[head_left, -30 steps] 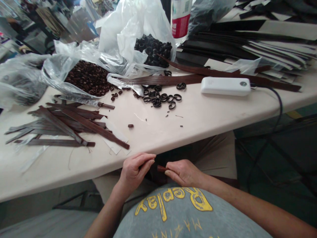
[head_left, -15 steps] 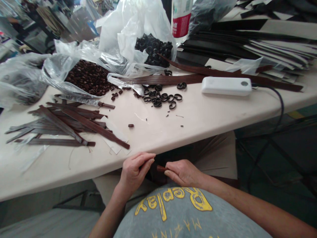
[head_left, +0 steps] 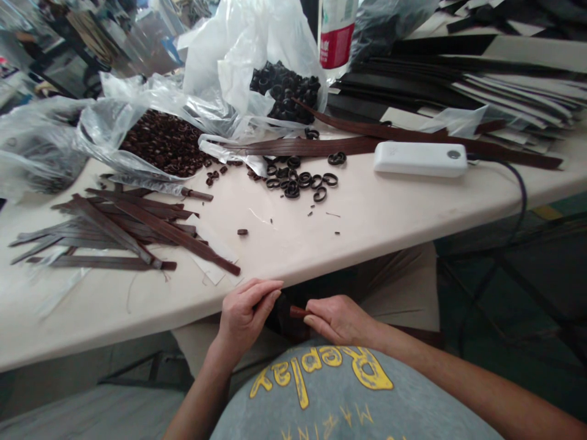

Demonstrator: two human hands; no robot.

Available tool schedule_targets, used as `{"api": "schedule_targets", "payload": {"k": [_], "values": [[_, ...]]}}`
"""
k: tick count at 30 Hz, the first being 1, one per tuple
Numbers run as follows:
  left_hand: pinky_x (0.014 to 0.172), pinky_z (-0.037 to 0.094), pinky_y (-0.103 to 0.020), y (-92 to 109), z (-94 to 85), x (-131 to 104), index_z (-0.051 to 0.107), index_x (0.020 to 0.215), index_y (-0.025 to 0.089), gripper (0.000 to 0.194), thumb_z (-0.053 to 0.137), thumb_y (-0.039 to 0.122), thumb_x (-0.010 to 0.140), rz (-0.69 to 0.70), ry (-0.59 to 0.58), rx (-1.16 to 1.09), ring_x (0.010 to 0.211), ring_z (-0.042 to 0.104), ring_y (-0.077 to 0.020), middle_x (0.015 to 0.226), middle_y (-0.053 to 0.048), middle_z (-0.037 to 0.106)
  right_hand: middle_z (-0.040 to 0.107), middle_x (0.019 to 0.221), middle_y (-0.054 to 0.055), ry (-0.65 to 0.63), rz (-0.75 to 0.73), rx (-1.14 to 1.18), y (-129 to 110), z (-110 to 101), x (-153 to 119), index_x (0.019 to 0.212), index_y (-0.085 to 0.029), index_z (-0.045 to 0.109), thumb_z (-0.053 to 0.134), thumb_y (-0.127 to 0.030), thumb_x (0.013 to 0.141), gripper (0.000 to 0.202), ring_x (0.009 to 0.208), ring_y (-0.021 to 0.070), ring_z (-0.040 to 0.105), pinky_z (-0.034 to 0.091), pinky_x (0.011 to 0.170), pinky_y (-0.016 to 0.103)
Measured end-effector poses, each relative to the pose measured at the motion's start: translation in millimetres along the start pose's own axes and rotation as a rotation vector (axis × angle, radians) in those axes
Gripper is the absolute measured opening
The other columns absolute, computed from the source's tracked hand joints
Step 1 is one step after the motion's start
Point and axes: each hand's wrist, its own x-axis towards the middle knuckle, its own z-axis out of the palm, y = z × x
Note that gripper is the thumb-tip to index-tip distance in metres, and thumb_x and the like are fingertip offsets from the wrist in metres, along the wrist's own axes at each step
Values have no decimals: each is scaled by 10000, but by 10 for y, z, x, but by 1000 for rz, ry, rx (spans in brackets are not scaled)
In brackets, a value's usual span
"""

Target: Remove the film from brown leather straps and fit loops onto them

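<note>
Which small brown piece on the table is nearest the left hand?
The lone small brown piece, right of the strip pile; the other pieces lie farther back, in and beside a plastic bag.

Pale, diffuse light covers the tabletop (head_left: 389,214); shadow beneath it deepens to near-black; glare whitens the tallest plastic bag (head_left: 247,36); the upper-left clutter (head_left: 92,46) looks stretched and smeared, perhaps by the lens; fine detail is soft.
</note>
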Motion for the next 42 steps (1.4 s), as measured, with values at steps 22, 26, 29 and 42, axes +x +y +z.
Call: {"api": "schedule_targets", "payload": {"k": [22,26,29,42], "values": [[668,559,-229,-45,50,34,738,984,204,149,636,151,890,-27,43,-12,716,694,-133,839,-27,747,577,647,2,-28,28,-5,-6,-9,6,732,-194,522,435,-324,985,298,574,131,502,293,538,232],[638,561,-224,-46,81,56,736,980,199,145,621,158,902,-55,82,-57,687,692,-127,840,-31,745,562,640,-3,-16,24,4,15,8,12,730,-195,523,434,-336,990,309,572,129,489,290,539,232],[612,556,-221,-57,104,53,737,979,199,144,621,163,903,-71,111,-75,671,686,-126,826,-30,740,558,639,-4,-15,20,14,24,12,22,730,-193,527,429,-342,994,319,570,129,486,293,539,233],[658,578,-245,-88,131,9,747,966,211,138,630,187,898,-98,180,-91,688,696,-137,841,-32,751,563,639,-1,-26,18,37,29,20,50,727,-192,533,413,-351,991,331,563,126,478,293,533,231]]}}
